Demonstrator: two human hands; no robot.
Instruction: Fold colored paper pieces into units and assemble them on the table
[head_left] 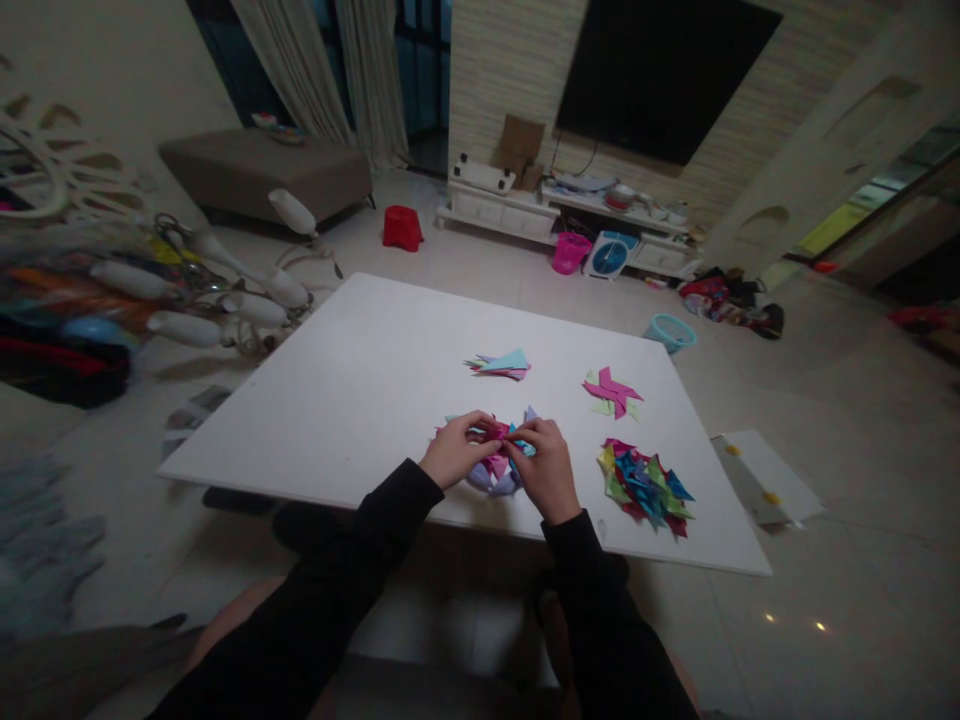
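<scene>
Both my hands meet over the near middle of a white table (337,390). My left hand (455,452) and my right hand (546,466) are closed, pinching a folded paper model (496,462) of pink, blue and lilac pieces that rests on the table under them. To the right lies a heap of coloured folded paper pieces (645,487). Farther back sit a small stack of blue and pink pieces (501,365) and a pink and green crossed piece (613,392).
A white sheet (765,478) lies on the floor right of the table. Cluttered shelves with scissors and white handles (195,290) stand at left. On the floor behind are a red stool (403,227), a pink bucket (568,252), a teal basket (670,332) and a TV bench (525,215).
</scene>
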